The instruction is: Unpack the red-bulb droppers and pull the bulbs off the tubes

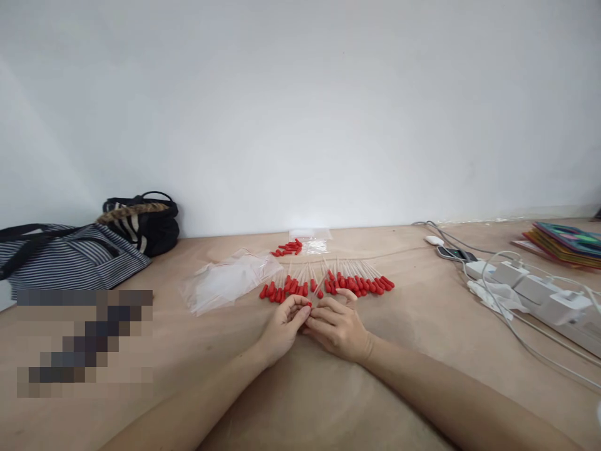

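My left hand (284, 326) and my right hand (339, 327) meet on the brown surface, fingertips pinched together on one small red-capped piece (309, 304). Just beyond them lies a row of several thin clear droppers with red bulbs (328, 285). A small heap of loose red bulbs (288, 248) sits further back, near clear plastic packets (313, 241). An empty clear plastic bag (228, 280) lies to the left of the row.
A striped bag (70, 257) and a black bag (145, 222) rest at the back left by the wall. At right are a white power strip with plugs and cables (535, 291), a phone (454, 254) and colourful books (566, 244).
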### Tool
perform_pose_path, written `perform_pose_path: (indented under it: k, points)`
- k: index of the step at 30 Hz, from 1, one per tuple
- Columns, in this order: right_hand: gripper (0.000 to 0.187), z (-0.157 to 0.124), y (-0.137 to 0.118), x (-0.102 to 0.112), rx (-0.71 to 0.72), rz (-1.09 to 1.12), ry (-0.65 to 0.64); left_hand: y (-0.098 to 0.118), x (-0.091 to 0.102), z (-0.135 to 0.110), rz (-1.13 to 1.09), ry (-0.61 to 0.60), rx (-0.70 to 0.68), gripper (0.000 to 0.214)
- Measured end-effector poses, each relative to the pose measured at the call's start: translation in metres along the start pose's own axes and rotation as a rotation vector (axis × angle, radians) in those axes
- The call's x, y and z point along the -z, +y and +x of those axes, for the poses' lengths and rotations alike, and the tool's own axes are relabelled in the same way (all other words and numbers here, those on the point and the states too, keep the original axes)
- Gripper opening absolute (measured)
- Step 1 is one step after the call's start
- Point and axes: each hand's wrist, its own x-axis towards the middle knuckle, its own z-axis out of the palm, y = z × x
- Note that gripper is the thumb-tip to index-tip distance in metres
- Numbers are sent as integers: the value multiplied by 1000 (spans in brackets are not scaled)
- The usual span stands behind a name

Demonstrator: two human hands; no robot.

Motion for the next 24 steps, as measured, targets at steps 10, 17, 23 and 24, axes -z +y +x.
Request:
perform_pose_path:
  k: [10, 17, 23, 24]
  points:
    - [17, -9, 22, 8, -66, -153, -68, -1, 28, -5, 648, 23, -329, 10]
    - [24, -13, 26, -1, -56, -94, -191, -5, 23, -9, 747, 9, -420, 10]
    - [26, -11, 26, 5, -52, 5, -237, -14, 24, -13, 791, 27, -468, 15]
    - [26, -10, 25, 5, -59, 14, -242, -15, 23, -14, 796, 32, -473, 16]
